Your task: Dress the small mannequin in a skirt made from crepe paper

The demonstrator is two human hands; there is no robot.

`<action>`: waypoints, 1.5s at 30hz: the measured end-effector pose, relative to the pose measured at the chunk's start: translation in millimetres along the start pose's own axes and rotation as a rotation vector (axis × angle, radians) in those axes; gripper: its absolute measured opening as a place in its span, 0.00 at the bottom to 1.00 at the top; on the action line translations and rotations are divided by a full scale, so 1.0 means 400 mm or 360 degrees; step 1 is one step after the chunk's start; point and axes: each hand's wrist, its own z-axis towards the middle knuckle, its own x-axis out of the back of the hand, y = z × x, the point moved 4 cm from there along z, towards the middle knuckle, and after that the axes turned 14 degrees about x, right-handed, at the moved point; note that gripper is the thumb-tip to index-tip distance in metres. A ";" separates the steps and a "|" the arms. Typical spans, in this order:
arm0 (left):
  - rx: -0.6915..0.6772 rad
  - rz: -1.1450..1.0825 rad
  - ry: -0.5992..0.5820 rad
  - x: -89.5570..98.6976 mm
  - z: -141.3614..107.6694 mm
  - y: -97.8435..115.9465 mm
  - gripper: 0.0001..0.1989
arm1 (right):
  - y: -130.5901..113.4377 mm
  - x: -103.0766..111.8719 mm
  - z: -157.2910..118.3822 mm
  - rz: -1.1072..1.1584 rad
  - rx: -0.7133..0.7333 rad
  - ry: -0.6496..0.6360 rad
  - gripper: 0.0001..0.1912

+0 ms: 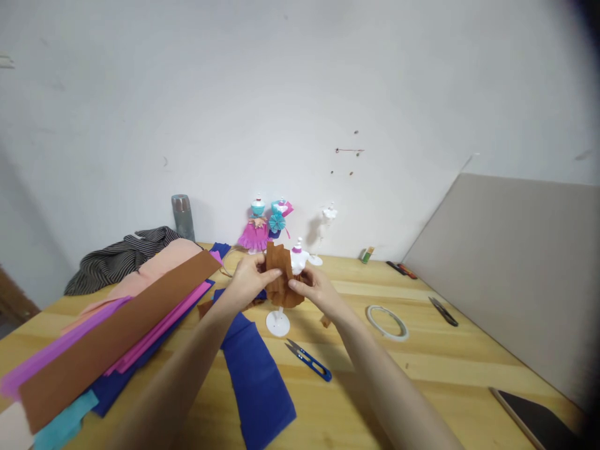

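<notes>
A small white dress-form mannequin (299, 261) with a purple neck band stands on a round white base (278, 323). Gathered brown crepe paper (280, 284) wraps its lower front and rises up over one side. My left hand (250, 276) pinches the brown paper at its left edge, thumb across the front. On the other side, my right hand (315, 287) grips the paper at the mannequin's waist, thumb also in front. Blue-handled thread snips (309, 360) lie just below the base. A dark blue crepe paper strip (257, 378) stretches toward me.
Folded crepe paper sheets (117, 331) pile up at left beside a striped cloth (126, 259). A flask (182, 217) and dressed mannequins (256, 228) stand by the wall. To the right lie a tape roll (387, 322), black snips (443, 311) and a phone-like dark slab (534, 419).
</notes>
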 end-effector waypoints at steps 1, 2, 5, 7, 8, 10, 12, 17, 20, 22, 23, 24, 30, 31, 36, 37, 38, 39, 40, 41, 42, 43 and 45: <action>-0.0020 0.0046 0.0040 0.002 0.000 0.001 0.07 | 0.001 0.001 0.000 -0.0004 -0.0008 0.0009 0.18; -0.0046 0.0118 0.0097 0.005 -0.001 0.003 0.06 | 0.001 0.002 0.000 -0.0009 -0.0012 0.0021 0.17; -0.0099 0.0333 0.0276 0.011 -0.002 0.005 0.05 | 0.003 0.002 0.000 0.0012 -0.0010 0.0047 0.15; -0.0085 0.0311 0.0312 0.011 -0.001 0.004 0.05 | 0.006 0.000 0.000 0.0042 -0.0024 0.0053 0.16; -0.0055 0.0239 0.0293 0.009 0.000 0.002 0.06 | 0.008 -0.001 0.000 0.0049 -0.0033 0.0059 0.16; 0.0021 0.0034 0.0204 0.000 0.003 -0.004 0.07 | 0.012 -0.001 0.001 0.0050 -0.0047 0.0074 0.16; 0.0056 -0.0155 0.0110 -0.009 0.005 -0.005 0.09 | 0.013 0.000 0.001 0.0045 -0.0049 0.0088 0.16; 0.0007 -0.0384 0.0059 -0.015 0.006 -0.001 0.15 | 0.009 0.001 0.002 0.0051 -0.0033 0.0096 0.14; -0.0016 -0.0423 -0.0008 -0.019 0.004 -0.003 0.15 | 0.012 0.000 0.002 0.0039 -0.0024 0.0094 0.15; -0.0036 -0.0425 -0.0072 -0.024 0.003 -0.005 0.15 | 0.015 0.001 0.001 0.0034 -0.0012 0.0110 0.16; -0.0045 -0.0421 -0.0098 -0.025 0.002 -0.006 0.15 | 0.015 0.002 0.001 0.0030 -0.0006 0.0120 0.16; -0.0051 -0.0420 -0.0114 -0.025 0.001 -0.006 0.16 | 0.015 0.002 0.001 0.0024 -0.0003 0.0128 0.16; -0.0026 -0.0464 -0.0153 -0.019 -0.003 0.002 0.20 | 0.011 0.000 0.001 0.0003 0.0028 0.0129 0.16; -0.0010 -0.0478 -0.0163 -0.019 -0.003 0.001 0.22 | 0.012 -0.001 0.002 0.0009 0.0037 0.0133 0.17; 0.0064 -0.0603 -0.0171 -0.031 -0.001 -0.013 0.28 | 0.029 0.001 0.002 0.0092 0.0052 0.0183 0.21; 0.0085 -0.0613 -0.0155 -0.036 0.000 -0.017 0.29 | 0.032 0.003 0.002 0.0095 0.0052 0.0188 0.22; 0.0105 -0.0619 -0.0131 -0.041 0.001 -0.022 0.30 | 0.034 0.004 0.003 0.0093 0.0054 0.0191 0.22; 0.0120 -0.0624 -0.0100 -0.045 0.002 -0.027 0.30 | 0.034 0.004 0.003 0.0090 0.0061 0.0195 0.22; 0.0129 -0.0627 -0.0065 -0.047 0.004 -0.031 0.30 | 0.034 0.005 0.003 0.0090 0.0069 0.0202 0.22; 0.0129 -0.0622 -0.0027 -0.048 0.006 -0.034 0.30 | 0.033 0.005 0.003 0.0094 0.0077 0.0209 0.22; 0.0127 -0.0603 0.0020 -0.046 0.007 -0.035 0.30 | 0.032 0.005 0.003 0.0102 0.0080 0.0215 0.22; 0.0127 -0.0570 0.0074 -0.041 0.009 -0.036 0.29 | 0.032 0.005 0.003 0.0114 0.0076 0.0224 0.22; 0.0122 -0.0485 0.0186 -0.022 0.010 -0.032 0.26 | 0.033 0.004 0.001 0.0144 0.0043 0.0234 0.21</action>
